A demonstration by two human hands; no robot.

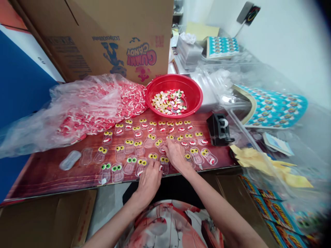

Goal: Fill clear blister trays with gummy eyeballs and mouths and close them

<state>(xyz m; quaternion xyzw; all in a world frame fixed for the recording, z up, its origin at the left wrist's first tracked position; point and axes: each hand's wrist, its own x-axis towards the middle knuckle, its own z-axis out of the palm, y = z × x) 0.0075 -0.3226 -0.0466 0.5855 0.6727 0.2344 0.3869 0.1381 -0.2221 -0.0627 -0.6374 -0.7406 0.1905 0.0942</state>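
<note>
Fingers (156, 166) of left hand (150, 177) and right hand (176, 155) bent over clear trays (120, 156), grip can't tell; best seat red-white pieces (212, 161) squarely nearside of yellow eyes (100, 149).

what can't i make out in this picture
In the head view:
What lies beneath the right hand: covered by its palm.
The left hand's exact grip: hidden behind its own fingers.
Top of the gummy candy carton: cut off by the upper edge.
Print on the blue sheets: blurred.
</note>
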